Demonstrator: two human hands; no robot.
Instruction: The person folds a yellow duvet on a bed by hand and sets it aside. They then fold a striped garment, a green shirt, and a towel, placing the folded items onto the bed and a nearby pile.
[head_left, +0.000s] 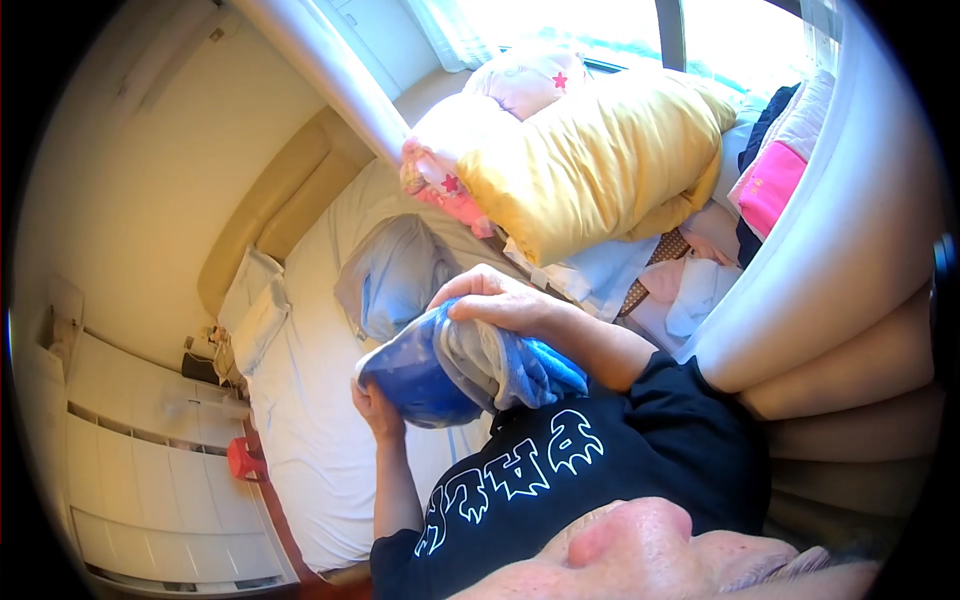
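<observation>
In the head view, a blue and grey folded cloth [430, 375] is held up in front of my chest, over the bed's edge. My left hand [378, 408] grips its near-left edge, with the fingers partly hidden behind the fabric. From above, my right hand [490, 298] pinches the cloth's upper edge, thumb and fingers closed on it. Grey and bright blue folds bunch up below the right forearm. Just beyond the hands, a grey and light-blue fabric bundle [400, 275] rests on the bed.
The white-sheeted bed [320, 440] spreads to the left, with a pillow [255, 315] by the headboard [285, 200]. Near the window lie a yellow quilt [600, 165], a pink cloth [775, 190] and other bedding. A red stool [243, 458] stands beside white cabinets [160, 480].
</observation>
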